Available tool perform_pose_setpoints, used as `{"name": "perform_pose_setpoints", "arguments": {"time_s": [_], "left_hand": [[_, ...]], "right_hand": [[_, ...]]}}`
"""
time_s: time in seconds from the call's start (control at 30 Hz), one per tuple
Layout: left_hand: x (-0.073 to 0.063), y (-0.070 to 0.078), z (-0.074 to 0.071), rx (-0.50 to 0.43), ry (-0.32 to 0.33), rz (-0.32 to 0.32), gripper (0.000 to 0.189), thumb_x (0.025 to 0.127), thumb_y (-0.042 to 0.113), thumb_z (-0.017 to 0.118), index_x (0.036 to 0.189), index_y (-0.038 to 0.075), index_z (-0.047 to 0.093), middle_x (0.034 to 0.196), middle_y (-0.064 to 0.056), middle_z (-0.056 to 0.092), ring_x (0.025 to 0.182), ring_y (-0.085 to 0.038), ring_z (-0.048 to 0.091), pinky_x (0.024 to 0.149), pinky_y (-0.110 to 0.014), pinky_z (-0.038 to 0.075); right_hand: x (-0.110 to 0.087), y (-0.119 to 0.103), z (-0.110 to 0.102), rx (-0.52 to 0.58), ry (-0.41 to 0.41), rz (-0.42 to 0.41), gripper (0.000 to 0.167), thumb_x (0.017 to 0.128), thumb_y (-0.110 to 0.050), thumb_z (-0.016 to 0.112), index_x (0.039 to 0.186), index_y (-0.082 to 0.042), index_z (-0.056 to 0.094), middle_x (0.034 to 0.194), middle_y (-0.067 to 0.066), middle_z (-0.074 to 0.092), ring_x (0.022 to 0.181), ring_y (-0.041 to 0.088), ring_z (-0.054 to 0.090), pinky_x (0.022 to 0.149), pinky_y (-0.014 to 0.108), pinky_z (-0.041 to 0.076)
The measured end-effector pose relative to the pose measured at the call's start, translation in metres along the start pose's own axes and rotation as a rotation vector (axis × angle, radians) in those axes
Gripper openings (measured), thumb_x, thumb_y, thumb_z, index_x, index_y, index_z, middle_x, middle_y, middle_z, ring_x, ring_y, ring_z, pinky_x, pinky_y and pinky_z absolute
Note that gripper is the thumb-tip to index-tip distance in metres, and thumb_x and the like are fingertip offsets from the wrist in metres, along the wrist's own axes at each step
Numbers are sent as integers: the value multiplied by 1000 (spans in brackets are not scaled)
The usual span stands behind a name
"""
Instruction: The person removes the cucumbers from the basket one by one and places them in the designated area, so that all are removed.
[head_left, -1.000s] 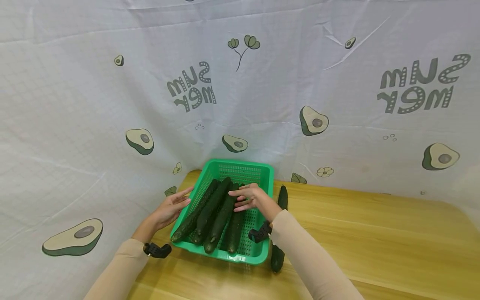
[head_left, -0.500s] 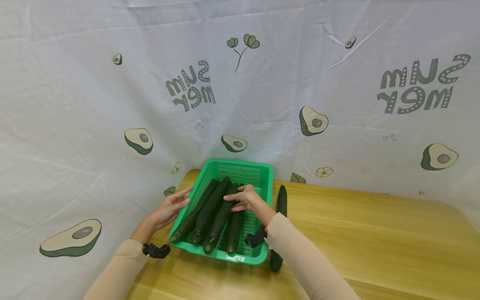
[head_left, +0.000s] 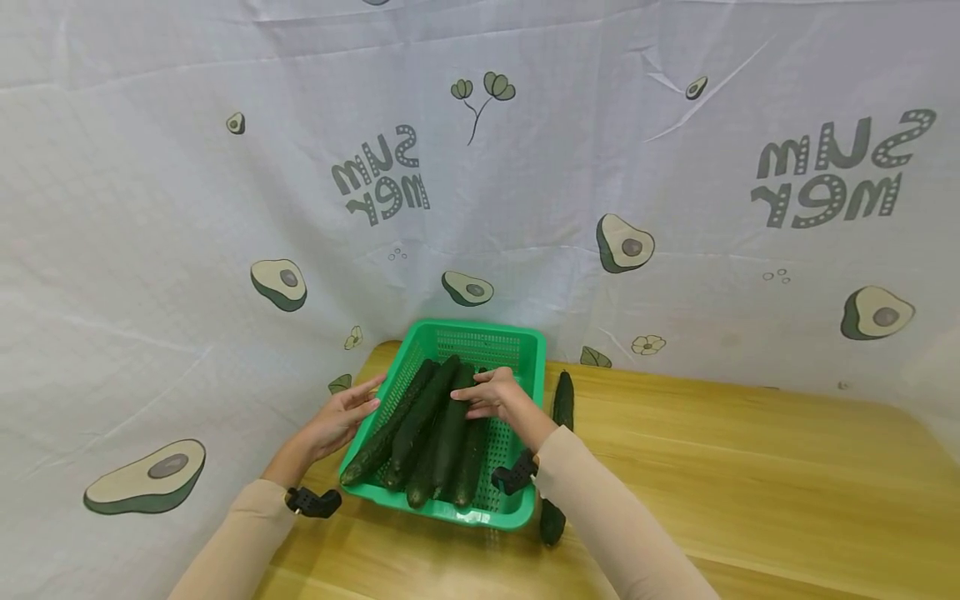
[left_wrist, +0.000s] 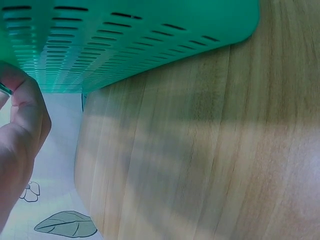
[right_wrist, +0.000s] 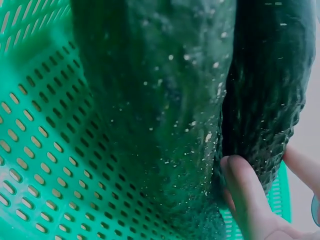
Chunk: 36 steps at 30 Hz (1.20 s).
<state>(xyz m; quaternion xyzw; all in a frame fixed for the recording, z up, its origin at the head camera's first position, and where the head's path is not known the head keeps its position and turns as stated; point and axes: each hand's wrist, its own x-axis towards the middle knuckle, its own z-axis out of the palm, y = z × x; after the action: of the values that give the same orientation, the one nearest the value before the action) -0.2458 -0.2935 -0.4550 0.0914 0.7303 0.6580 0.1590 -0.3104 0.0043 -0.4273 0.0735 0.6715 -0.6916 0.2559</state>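
A green plastic basket (head_left: 534,400) stands on the wooden table with several dark green cucumbers lying lengthwise in it. My left hand (head_left: 341,421) holds the basket's left rim, thumb over the edge; its fingertips are partly hidden in the left wrist view. Inside the basket, my right hand (head_left: 501,396) pinches the upper part of a cucumber (head_left: 452,442) lying over its neighbours. In the right wrist view, thumb and finger sit on either side of that cucumber (right_wrist: 270,90), while another cucumber (right_wrist: 155,100) fills the foreground.
One more cucumber (head_left: 562,404) lies on the table (head_left: 720,483) just right of the basket, partly hidden by the right forearm. A white cloth (head_left: 540,167) printed with avocados hangs behind and to the left. The table stretches away to the right.
My right hand has closed on a cucumber in the basket. That cucumber has shifted slightly right at its near end, exposing more of the one beneath. My left hand stays at the rim.
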Motion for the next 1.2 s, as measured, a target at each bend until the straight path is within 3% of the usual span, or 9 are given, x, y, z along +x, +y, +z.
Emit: {"name": "perform_pose_setpoints", "arguments": {"time_s": [0.1, 0.27, 0.33, 0.47, 0.93, 1.0, 1.07, 1.13, 1.2], "left_hand": [[1, -1, -1, -4, -4, 11, 61, 108, 12, 46, 161, 10, 16, 161, -30, -4, 60, 1, 38, 47, -18, 32], [1, 0, 0, -3, -8, 18, 61, 108, 12, 46, 161, 9, 16, 161, -31, -3, 74, 11, 49, 49, -19, 31], [0, 0, 0, -4, -3, 10, 61, 108, 13, 47, 161, 10, 17, 161, -31, -2, 56, 5, 39, 48, -18, 30], [-1, -1, 0, -8, 2, 4, 61, 108, 13, 48, 161, 11, 18, 161, -31, 1, 50, 3, 33, 47, -18, 30], [1, -2, 1, -13, 4, 14, 59, 108, 13, 47, 161, 13, 20, 161, -30, 1, 46, -6, 21, 47, -18, 30], [0, -2, 2, -2, 11, 8, 60, 108, 14, 48, 161, 14, 21, 162, -29, 1, 58, -3, 40, 48, -19, 30], [0, -2, 2, -1, 14, 3, 60, 108, 14, 48, 161, 14, 21, 162, -28, 0, 94, -9, 57, 49, -21, 30], [0, -3, 2, 1, 14, 4, 60, 108, 14, 48, 161, 14, 21, 162, -27, -2, 135, -22, 38, 50, -22, 30], [0, -3, 2, -4, 12, 5, 60, 108, 14, 48, 161, 13, 20, 163, -26, -3, 148, -34, 13, 53, -23, 31]], "right_hand": [[-3, -1, -1, 1, -22, -9, 67, 86, 1, 78, 144, 6, 47, 130, 37, 54, 117, 46, 58, 76, 42, 59], [-8, -6, -5, 22, -48, -18, 65, 89, -2, 75, 146, 6, 45, 133, 35, 53, 122, 44, 56, 80, 40, 58], [-10, -9, -7, 37, -60, -26, 64, 90, -2, 74, 146, 7, 44, 134, 36, 52, 123, 44, 55, 82, 41, 57], [-16, -17, -13, 67, -80, -43, 63, 92, -2, 72, 148, 4, 44, 135, 35, 52, 125, 43, 54, 87, 42, 55], [-36, -37, -44, 115, -113, -99, 64, 97, -4, 65, 155, -6, 37, 150, 27, 41, 136, 44, 41, 100, 46, 47], [-38, -37, -49, 128, -112, -101, 64, 98, -4, 64, 155, -7, 36, 151, 26, 39, 137, 45, 40, 102, 47, 45], [-41, -36, -53, 135, -106, -105, 65, 97, -3, 64, 155, -8, 36, 152, 25, 38, 137, 45, 39, 102, 47, 44], [-42, -36, -58, 130, -113, -119, 65, 98, -3, 63, 156, -8, 34, 154, 26, 35, 138, 46, 37, 102, 47, 44], [-44, -35, -63, 130, -104, -125, 65, 98, -3, 64, 156, -9, 35, 154, 25, 35, 138, 46, 37, 101, 45, 46]]}}
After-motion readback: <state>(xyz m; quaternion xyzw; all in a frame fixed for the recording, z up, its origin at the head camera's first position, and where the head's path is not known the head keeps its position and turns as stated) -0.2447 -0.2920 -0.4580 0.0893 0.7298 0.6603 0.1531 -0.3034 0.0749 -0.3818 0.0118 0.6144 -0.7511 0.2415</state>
